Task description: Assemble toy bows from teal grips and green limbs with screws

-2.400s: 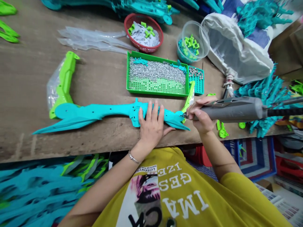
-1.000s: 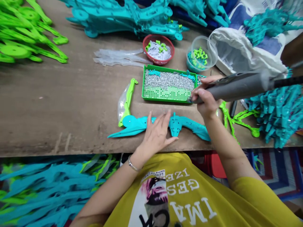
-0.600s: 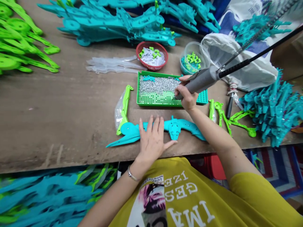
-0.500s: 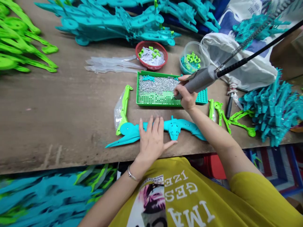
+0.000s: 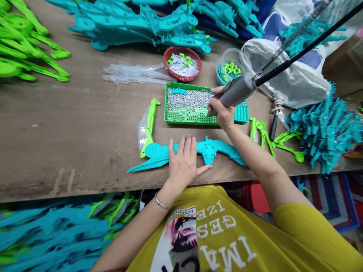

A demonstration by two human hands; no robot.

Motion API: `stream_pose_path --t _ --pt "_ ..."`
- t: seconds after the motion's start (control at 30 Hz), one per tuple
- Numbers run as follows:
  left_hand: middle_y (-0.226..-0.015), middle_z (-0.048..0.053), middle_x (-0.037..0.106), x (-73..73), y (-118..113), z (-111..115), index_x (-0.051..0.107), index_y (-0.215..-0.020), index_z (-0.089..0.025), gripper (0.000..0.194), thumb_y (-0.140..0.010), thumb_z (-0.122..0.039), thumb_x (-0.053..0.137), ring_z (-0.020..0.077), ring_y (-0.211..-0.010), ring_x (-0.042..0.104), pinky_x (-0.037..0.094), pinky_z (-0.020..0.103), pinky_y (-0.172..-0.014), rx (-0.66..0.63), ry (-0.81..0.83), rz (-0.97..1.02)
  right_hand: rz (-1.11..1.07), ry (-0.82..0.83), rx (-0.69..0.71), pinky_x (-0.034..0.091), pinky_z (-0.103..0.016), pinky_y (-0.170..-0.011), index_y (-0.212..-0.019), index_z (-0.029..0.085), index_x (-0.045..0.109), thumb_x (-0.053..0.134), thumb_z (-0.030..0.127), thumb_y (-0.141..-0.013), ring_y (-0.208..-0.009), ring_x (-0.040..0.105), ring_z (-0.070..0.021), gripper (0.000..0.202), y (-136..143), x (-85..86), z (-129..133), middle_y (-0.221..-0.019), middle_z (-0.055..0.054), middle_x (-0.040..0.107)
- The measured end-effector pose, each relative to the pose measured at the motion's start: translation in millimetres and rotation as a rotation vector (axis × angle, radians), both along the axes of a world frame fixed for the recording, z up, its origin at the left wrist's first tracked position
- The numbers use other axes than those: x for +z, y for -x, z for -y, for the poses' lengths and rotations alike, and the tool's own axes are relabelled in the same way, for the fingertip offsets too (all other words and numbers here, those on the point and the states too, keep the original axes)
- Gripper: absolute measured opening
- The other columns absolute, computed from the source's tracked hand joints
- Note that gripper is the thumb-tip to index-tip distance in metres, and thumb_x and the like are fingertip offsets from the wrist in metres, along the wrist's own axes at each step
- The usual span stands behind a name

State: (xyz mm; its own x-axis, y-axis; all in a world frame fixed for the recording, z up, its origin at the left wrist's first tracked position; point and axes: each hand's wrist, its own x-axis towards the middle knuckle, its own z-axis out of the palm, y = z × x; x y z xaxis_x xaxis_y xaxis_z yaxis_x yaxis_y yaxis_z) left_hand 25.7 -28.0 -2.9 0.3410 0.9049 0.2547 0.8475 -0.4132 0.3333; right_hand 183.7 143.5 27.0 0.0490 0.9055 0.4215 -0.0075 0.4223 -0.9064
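Note:
My left hand (image 5: 183,160) lies flat with fingers stretched across a turquoise plastic bow-shaped part (image 5: 221,146) near the table's front edge. My right hand (image 5: 222,109) is wrapped round a grey electric screwdriver (image 5: 238,90), whose black cable and coiled spring run up to the right. The screwdriver's lower end is over the green tray (image 5: 184,121), which holds many small silver screws (image 5: 187,100); its tip is hidden. A lime-green piece with a clear plastic sheet (image 5: 149,130) rests at the turquoise part's left end. My right forearm hides the part's right end.
Behind the tray stand a red basket (image 5: 183,77) and a clear tub (image 5: 227,71) with small green pieces. Turquoise parts (image 5: 127,26) are piled at the back, more (image 5: 326,128) at right. Lime-green parts (image 5: 25,45) lie at left. A black-handled tool (image 5: 273,126) lies at right.
The view has shifted slightly, with the table appearing a little higher. Both hands hold nearly the same places: left flat on the turquoise part, right with the screwdriver over the tray.

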Motion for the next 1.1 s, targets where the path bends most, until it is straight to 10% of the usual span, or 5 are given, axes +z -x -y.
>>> stream_pose_path --t 0.27,0.47,0.93,1.1 --pt "-0.155 0.031 0.048 -2.6 -1.2 -5.7 0.038 -0.156 0.002 0.105 -0.087 -0.074 0.061 0.0461 -0.146 0.044 0.012 0.069 -0.125 -0.007 0.066 0.045 -0.066 0.026 0.034 0.047 -0.027 -0.049 -0.091 0.027 0.061 0.076 0.059 -0.079 -0.044 0.052 -0.0096 0.038 -1.8 39.0 58.3 -0.056 0.009 0.051" --pt "-0.157 0.03 0.046 -2.1 -1.2 -5.9 0.038 -0.155 0.002 0.101 -0.089 -0.071 0.059 0.0442 -0.147 0.042 0.012 0.066 -0.126 -0.005 0.072 0.037 -0.096 0.1 0.16 0.049 -0.028 -0.049 -0.103 0.029 0.057 0.077 0.04 -0.082 -0.046 0.056 -0.012 0.031 -2.3 26.7 100.2 -0.06 0.009 0.058" --pt "-0.156 0.03 0.047 -2.2 -2.3 -6.2 0.04 -0.155 0.001 0.099 -0.089 -0.069 0.061 0.0445 -0.147 0.043 0.017 0.067 -0.125 0.0 0.081 0.062 0.124 0.165 0.524 0.047 -0.026 -0.047 -0.091 0.023 0.06 0.077 0.049 -0.081 -0.047 0.054 -0.0103 0.032 -7.9 19.5 69.1 -0.059 0.007 0.059" --pt "-0.156 0.031 0.046 -2.5 -3.1 -6.2 0.037 -0.156 0.003 0.103 -0.088 -0.071 0.061 0.0458 -0.145 0.045 0.017 0.067 -0.124 0.001 0.064 0.049 -0.064 0.031 0.103 0.048 -0.028 -0.048 -0.098 0.028 0.059 0.079 0.058 -0.076 -0.043 0.05 -0.0112 0.042 -2.0 26.3 34.9 -0.055 0.009 0.053"
